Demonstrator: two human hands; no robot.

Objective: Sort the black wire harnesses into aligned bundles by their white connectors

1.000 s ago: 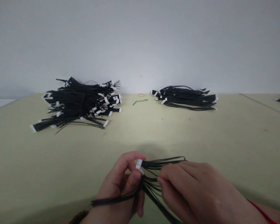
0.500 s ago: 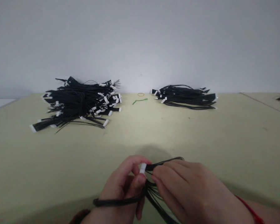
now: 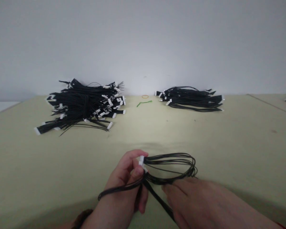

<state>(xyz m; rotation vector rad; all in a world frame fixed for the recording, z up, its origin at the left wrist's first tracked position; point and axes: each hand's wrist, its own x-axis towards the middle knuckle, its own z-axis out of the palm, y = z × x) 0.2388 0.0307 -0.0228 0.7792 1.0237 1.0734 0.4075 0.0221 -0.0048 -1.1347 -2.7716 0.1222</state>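
My left hand is closed, with the white connector of a black wire harness pinched between thumb and finger. From the connector the thin wires curve right in a wide loop and come back toward the left hand. One folded bunch sticks out leftward across the wrist, and another strand runs down to the right. My right hand is palm down below the loop, covering the far part of that lower strand. Its fingers are bent, blurred and partly hidden, so I cannot make out whether they grip the wires.
A large heap of black wire harnesses with white connectors lies at the back left. A smaller pile of harnesses is at the back right. Between them are a yellowish ring and a green strip. Behind stands a pale wall.
My right hand has moved down and right, away from the connector. The wire loop is now spread open and in view. My left hand, still pinching the connector, has risen slightly to the left.
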